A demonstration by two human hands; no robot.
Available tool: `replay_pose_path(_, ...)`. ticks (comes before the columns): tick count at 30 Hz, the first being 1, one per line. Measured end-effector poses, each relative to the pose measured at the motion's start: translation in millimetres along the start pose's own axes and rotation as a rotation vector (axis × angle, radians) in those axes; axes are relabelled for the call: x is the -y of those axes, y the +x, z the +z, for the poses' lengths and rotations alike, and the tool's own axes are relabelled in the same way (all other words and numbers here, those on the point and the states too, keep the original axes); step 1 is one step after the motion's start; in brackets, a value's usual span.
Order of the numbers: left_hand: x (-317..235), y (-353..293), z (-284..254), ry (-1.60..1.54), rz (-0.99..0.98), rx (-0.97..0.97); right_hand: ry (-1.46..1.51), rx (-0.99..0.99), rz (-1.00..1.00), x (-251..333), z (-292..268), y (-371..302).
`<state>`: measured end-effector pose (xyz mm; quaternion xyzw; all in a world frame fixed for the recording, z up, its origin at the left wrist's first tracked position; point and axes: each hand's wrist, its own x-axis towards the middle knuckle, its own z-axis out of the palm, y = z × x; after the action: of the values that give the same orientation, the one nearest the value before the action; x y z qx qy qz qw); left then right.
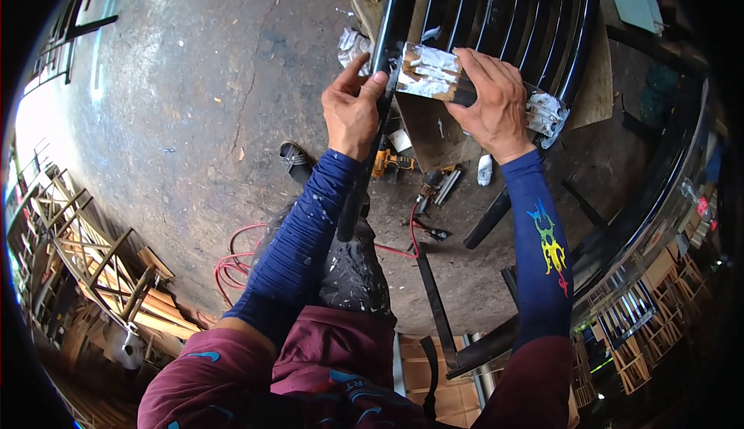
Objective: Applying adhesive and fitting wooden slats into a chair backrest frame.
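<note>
My left hand (353, 111) is beside a glossy black metal tube (385, 30), the thumb against its edge and the index finger stretched out apart from it. My right hand (496, 107) is closed around a flat putty knife (428, 71) whose blade is smeared thickly with white filler. The blade's left end is at the tube, close to my left thumb. Past the right hand's wrist side, a second flat piece (547, 111) carries more white filler; whether this hand also holds it is unclear. Curved black bars (496, 10) of a metal frame lie beyond.
The frame rests over a wooden board (597, 92). A crumpled white rag (353, 45) is left of the tube. On the concrete floor are a yellow power drill (393, 161), a red hose (232, 266) and a white bottle (485, 170). Wooden pieces (147, 305) are piled at the left.
</note>
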<state>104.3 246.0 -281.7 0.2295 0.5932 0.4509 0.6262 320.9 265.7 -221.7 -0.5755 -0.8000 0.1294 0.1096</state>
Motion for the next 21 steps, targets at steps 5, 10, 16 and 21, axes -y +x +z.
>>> replay_pose_path(5, 4, -6, 13, 0.043, -0.048, 0.046, -0.103, 0.086, 0.060, -3, -16, -15)
replay_pose_path(10, -29, -12, -15, 0.177, 0.051, 0.089, 0.149, -0.542, 0.595, 5, -52, -101)
replay_pose_path(16, -71, -31, 24, 0.391, 0.038, 0.194, 0.619, -0.651, 1.090, -22, -19, -199)
replay_pose_path(21, -80, -24, 34, 0.450, -0.020, 0.182, 0.682, -0.599, 0.988, -64, -36, -162)
